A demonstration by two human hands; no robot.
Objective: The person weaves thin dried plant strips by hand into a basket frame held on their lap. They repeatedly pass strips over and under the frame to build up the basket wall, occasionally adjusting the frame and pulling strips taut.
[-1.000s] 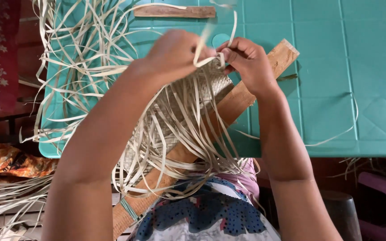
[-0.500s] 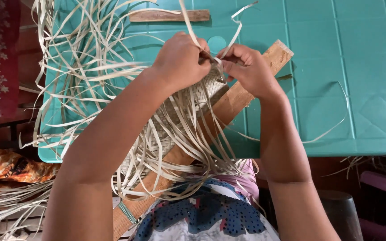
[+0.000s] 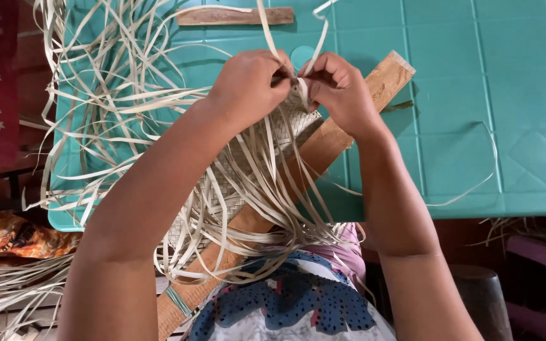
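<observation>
1 woven strip mat (image 3: 248, 177), part-finished, is laid on 1 long wooden board (image 3: 349, 120) across 1 teal table (image 3: 475, 95). 2 hands: left hand (image 3: 248, 85) & right hand (image 3: 342, 91), fingers pinched on pale strips (image 3: 304, 66) at mat's top edge. 1 short wood piece (image 3: 235, 16) is noted at table's far side; loose strips too many to be counted.

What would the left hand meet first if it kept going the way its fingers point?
The left hand points right; it would meet the right hand's fingertips, already almost touching over the woven strip, though depth is unclear.

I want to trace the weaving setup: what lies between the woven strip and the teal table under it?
In the head view, a long wooden plank lies between them, slanting across the table; the woven strip rests along it.
</observation>
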